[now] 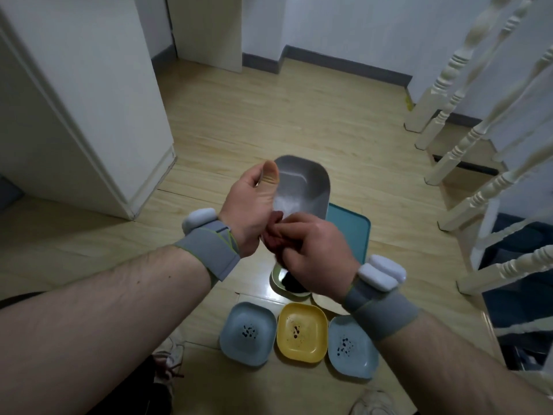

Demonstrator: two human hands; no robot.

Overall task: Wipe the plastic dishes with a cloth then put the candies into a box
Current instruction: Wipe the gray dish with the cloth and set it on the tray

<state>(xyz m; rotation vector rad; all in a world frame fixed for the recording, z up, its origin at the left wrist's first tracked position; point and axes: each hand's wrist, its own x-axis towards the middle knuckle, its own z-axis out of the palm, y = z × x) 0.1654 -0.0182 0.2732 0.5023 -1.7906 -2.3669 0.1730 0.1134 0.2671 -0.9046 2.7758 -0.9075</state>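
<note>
My left hand (254, 205) holds a grey plastic dish (308, 181) tilted up in the air, thumb over its rim. My right hand (314, 253) grips a dark reddish cloth (273, 239) and presses it against the dish's lower edge. On the floor below lie a blue dish (248, 333), a yellow dish (302, 333) and another blue dish (353, 345), each with dark specks inside. A pale green dish (279, 278) with something dark in it sits partly hidden under my right hand. I see no candies clearly.
A teal tray (353, 229) lies on the wooden floor behind the dishes. White stair balusters (466, 139) rise on the right. A white cabinet (89, 115) stands left. Shoes (167, 357) show near the bottom edge.
</note>
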